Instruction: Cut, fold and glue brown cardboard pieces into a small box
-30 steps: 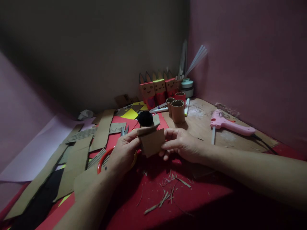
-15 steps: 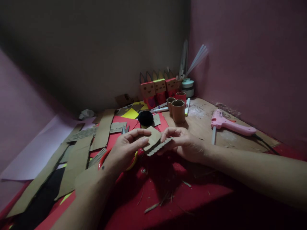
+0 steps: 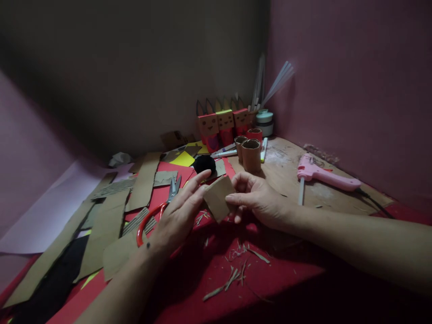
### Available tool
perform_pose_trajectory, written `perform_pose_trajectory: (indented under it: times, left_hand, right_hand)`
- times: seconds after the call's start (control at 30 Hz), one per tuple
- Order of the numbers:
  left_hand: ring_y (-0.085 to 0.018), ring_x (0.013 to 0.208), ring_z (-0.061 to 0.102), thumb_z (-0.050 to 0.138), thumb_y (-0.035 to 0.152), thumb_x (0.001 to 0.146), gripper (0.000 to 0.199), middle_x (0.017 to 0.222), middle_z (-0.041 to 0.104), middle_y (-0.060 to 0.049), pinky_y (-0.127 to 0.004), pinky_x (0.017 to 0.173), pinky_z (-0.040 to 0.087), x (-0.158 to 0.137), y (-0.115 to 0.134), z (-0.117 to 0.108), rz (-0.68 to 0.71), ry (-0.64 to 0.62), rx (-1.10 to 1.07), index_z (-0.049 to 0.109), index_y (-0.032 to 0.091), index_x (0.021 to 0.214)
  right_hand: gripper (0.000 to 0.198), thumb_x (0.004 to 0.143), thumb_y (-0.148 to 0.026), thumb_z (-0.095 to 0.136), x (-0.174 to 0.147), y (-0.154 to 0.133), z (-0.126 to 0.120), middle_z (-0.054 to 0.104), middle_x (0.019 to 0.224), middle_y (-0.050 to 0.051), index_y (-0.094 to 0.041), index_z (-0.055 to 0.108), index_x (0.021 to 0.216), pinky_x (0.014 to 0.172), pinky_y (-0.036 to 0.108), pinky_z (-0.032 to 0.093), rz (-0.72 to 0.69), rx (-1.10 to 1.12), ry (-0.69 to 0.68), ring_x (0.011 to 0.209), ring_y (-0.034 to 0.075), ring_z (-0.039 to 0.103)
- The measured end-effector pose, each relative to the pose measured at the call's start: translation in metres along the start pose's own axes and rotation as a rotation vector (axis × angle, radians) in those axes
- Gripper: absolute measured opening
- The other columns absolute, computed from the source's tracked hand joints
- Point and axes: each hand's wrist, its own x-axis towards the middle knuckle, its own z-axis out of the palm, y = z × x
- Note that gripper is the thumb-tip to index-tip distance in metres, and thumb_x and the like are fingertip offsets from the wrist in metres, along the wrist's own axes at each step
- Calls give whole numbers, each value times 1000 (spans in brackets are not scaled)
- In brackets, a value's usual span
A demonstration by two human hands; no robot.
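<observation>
My right hand [image 3: 258,198] pinches a small square of cardboard [image 3: 218,199] by its right side, thumb on the near face. The flat brown face tilts toward me. Along the square's left edge is my left hand [image 3: 184,207], its fingers stretched out; whether they touch the edge is hard to tell. Scissors with red handles [image 3: 143,229] lie on the table, partly hidden by my left hand, blades pointing away. Just beyond the square sits a fuzzy black ball [image 3: 204,165]. Thin cardboard scraps [image 3: 232,276] are scattered on the red cloth [image 3: 270,283] below my hands.
Cardboard strips [image 3: 104,229] and coloured paper cover the left side. Cardboard tubes [image 3: 251,156] stand behind my right hand, with box-headed figures [image 3: 208,126] behind them. A pink glue gun [image 3: 312,171] with a cord rests at right. Walls [image 3: 354,90] close the corner.
The cardboard has turned so one flat face shows; the second corrugated layer seen before is out of sight. My left fingers have straightened from their pinch. More of the scissors shows.
</observation>
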Motion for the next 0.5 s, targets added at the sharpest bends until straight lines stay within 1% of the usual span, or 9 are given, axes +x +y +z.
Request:
perform_pose_trajectory:
  times: [0.07, 0.1, 0.17, 0.2, 0.27, 0.33, 0.4, 0.5]
  left_hand:
    - [-27, 119, 58, 48, 49, 95, 48, 127, 65, -7, -36, 98, 47, -1, 2, -1, -11, 8, 46, 55, 23, 134]
    - [-27, 118, 59, 49, 50, 94, 48, 129, 64, -8, -35, 97, 48, -2, 3, 0, -11, -7, 48, 55, 23, 134]
    - [-25, 112, 61, 55, 46, 92, 51, 129, 63, -7, -33, 91, 51, -2, 3, 1, -11, -66, 38, 49, 24, 137]
    - [-23, 107, 63, 56, 44, 91, 51, 125, 64, -7, -31, 87, 52, -2, 4, 3, -9, -97, 47, 47, 25, 138]
    - [-19, 99, 63, 54, 40, 94, 46, 115, 66, -5, -28, 82, 52, -2, 5, 5, 4, -140, 97, 46, 24, 136]
    - [-17, 94, 62, 50, 38, 96, 37, 109, 67, -5, -25, 78, 51, -2, 6, 6, 26, -148, 152, 49, 22, 130]
    - [-16, 91, 61, 48, 36, 96, 32, 107, 66, -4, -24, 76, 50, -3, 7, 6, 53, -146, 179, 51, 22, 125]
    - [-15, 93, 59, 48, 33, 96, 27, 109, 65, -2, -24, 76, 49, -4, 6, 6, 103, -122, 233, 55, 25, 121]
  right_hand:
    - [36, 68, -21, 76, -1, -1, 1, 64, 63, -5, -22, 45, 85, 40, 22, 50, 0, -11, 21, 44, 13, 61]
    - [38, 67, -20, 76, -1, -1, 1, 63, 62, -6, -23, 44, 88, 39, 22, 50, 10, -15, 28, 43, 13, 61]
    - [43, 66, -18, 76, -2, -1, 0, 62, 60, -7, -23, 45, 95, 39, 22, 50, 43, -30, 30, 43, 13, 61]
    - [43, 66, -18, 76, -2, -1, 0, 62, 60, -6, -22, 46, 97, 39, 22, 50, 63, -45, 20, 44, 14, 62]
    - [39, 70, -20, 74, -2, -1, -1, 65, 61, -4, -21, 48, 99, 39, 20, 48, 100, -87, -18, 45, 13, 62]
    - [33, 73, -22, 72, -3, -3, -1, 66, 60, -3, -20, 51, 99, 38, 19, 46, 128, -130, -48, 43, 12, 60]
    - [27, 76, -23, 70, -4, -5, -1, 65, 57, -2, -19, 55, 98, 35, 17, 42, 148, -167, -54, 40, 10, 58]
    - [24, 78, -26, 69, -6, -8, -1, 66, 58, -1, -19, 58, 98, 30, 16, 36, 153, -207, -50, 39, 11, 56]
